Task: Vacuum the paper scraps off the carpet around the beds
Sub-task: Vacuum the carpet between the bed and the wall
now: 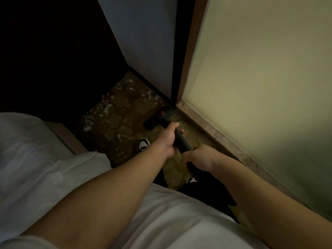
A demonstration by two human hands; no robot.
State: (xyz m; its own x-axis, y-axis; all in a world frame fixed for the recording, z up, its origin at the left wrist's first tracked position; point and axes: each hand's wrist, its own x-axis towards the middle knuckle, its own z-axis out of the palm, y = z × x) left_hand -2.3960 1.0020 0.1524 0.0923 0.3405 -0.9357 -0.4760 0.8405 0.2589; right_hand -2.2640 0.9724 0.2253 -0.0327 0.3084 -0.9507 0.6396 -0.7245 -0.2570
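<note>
Head view looked down a dim, narrow strip of carpet (125,121). At the left lay a bed (27,150) under white covers. Paper scraps (106,106) were strewn over the carpet beyond it, toward the far corner. A shoe (143,143) stood on the carpet just left of the hands. The left hand (168,139), arm stretched forward, was wrapped around the black vacuum tube (181,141), fingers curled tight on it. The vacuum head (156,119) sat on the carpet near the baseboard (215,135), clear of most scraps. The right hand (199,159), nearer the body, was clenched around the tube's lower end. No writing could be read.
</note>
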